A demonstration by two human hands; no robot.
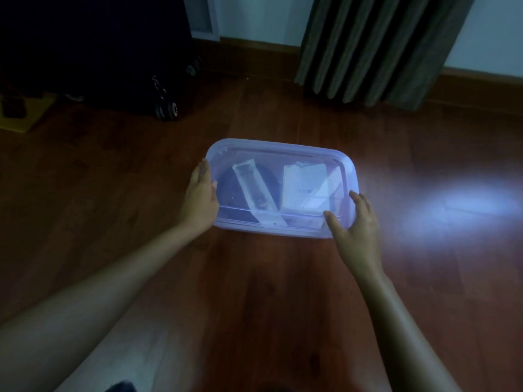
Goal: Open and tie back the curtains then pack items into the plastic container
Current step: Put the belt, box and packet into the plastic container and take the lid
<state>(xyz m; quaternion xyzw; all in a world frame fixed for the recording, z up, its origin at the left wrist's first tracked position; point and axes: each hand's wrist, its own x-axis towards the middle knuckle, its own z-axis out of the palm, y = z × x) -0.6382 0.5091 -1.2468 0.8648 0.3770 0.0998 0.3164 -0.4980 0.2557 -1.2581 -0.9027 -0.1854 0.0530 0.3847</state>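
Container [283,144] touched by left hand [199,193] and right hand [358,230].

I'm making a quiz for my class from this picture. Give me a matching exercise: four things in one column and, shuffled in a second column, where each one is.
Things
1. left hand
2. right hand
3. curtain
4. suitcase

Places
A. hanging at the back right
B. on the near right corner of the container
C. standing at the back left, on wheels
D. on the left end of the container

Pairs: 1-D, 2-B, 3-A, 4-C
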